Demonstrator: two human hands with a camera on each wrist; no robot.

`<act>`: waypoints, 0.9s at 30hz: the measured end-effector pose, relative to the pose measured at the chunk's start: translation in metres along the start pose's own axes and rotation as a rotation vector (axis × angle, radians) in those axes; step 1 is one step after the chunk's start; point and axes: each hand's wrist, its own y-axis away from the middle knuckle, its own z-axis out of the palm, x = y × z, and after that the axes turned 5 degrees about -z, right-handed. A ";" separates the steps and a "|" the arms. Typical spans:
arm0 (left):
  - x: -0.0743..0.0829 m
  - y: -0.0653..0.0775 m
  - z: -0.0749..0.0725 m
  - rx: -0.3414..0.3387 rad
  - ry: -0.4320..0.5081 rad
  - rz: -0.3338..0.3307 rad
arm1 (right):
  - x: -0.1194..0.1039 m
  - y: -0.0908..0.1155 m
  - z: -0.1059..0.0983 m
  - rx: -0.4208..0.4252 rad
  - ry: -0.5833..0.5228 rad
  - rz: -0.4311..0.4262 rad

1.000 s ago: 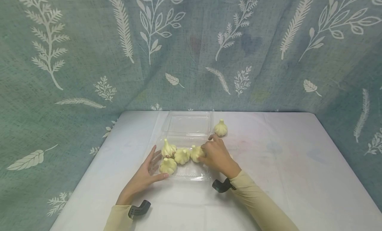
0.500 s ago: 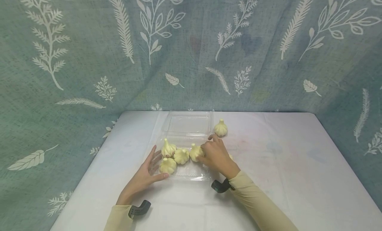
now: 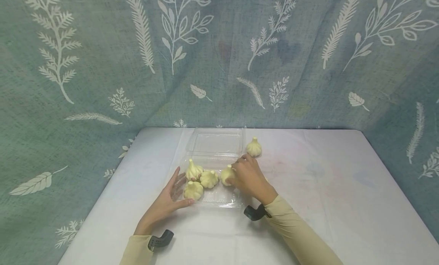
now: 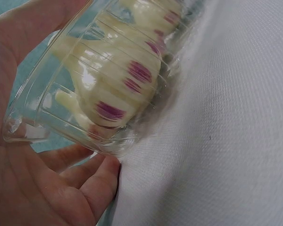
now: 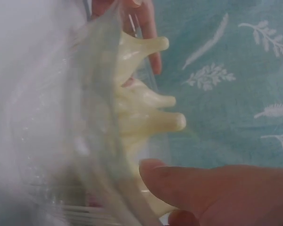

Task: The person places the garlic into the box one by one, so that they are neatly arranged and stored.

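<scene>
A clear plastic clamshell box (image 3: pixel 219 199) lies open with its lid (image 3: pixel 219 141) folded back. Several garlic bulbs sit inside: one at the back left (image 3: pixel 193 170), one at the front left (image 3: pixel 193 190) and one in the middle (image 3: pixel 209 179). My right hand (image 3: pixel 249 178) holds another garlic bulb (image 3: pixel 227 176) by its right side, over the right half of the box. My left hand (image 3: pixel 168 198) rests around the box's left end, thumb at the front edge and fingers extended along the side. In the left wrist view, purple-streaked bulbs (image 4: pixel 108 80) show through the wall.
One garlic bulb (image 3: pixel 254 147) stands on the white-covered table (image 3: pixel 326 204), right of the lid. A bit of another pale bulb (image 3: pixel 266 179) shows behind my right wrist. A blue-green leaf-patterned cloth (image 3: pixel 219 67) hangs behind the table.
The garlic bulb in my right hand has shifted slightly to the right, widening its gap from the middle bulb. My left hand has stayed in place at the box.
</scene>
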 end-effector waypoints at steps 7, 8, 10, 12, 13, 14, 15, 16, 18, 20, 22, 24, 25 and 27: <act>0.000 0.000 0.000 -0.004 0.005 0.011 | 0.005 0.002 -0.011 -0.007 -0.092 0.035; 0.000 0.000 0.000 -0.004 0.006 0.012 | 0.005 0.001 -0.013 -0.007 -0.101 0.040; 0.000 0.000 0.000 -0.002 0.003 0.012 | 0.007 0.001 -0.018 0.000 -0.118 0.046; 0.000 0.000 0.000 -0.001 -0.001 0.009 | 0.009 0.002 -0.023 0.019 -0.126 0.043; 0.000 0.000 0.000 0.000 -0.003 0.007 | 0.010 0.002 -0.025 0.027 -0.131 0.043; 0.000 0.000 0.000 0.000 -0.004 0.005 | 0.011 0.002 -0.028 0.034 -0.137 0.044; 0.000 0.000 0.000 0.000 -0.002 0.004 | 0.012 0.003 -0.030 0.044 -0.142 0.043; 0.000 0.000 0.000 0.000 -0.004 0.003 | 0.013 0.003 -0.033 0.052 -0.147 0.041; -0.001 0.000 0.000 -0.001 -0.006 0.003 | 0.015 0.003 -0.039 0.074 -0.164 0.028; -0.001 0.000 -0.001 -0.004 -0.005 0.008 | 0.017 0.004 -0.044 0.092 -0.188 0.017; -0.001 0.000 -0.001 -0.006 -0.004 0.011 | 0.019 0.005 -0.050 0.115 -0.219 0.010; -0.001 0.000 -0.001 -0.008 -0.004 0.013 | 0.022 0.007 -0.056 0.128 -0.255 0.018; -0.001 0.000 -0.001 -0.007 -0.004 0.013 | 0.023 0.008 -0.059 0.133 -0.270 0.029; -0.001 0.001 -0.001 -0.005 -0.008 0.011 | 0.025 0.009 -0.063 0.146 -0.293 0.044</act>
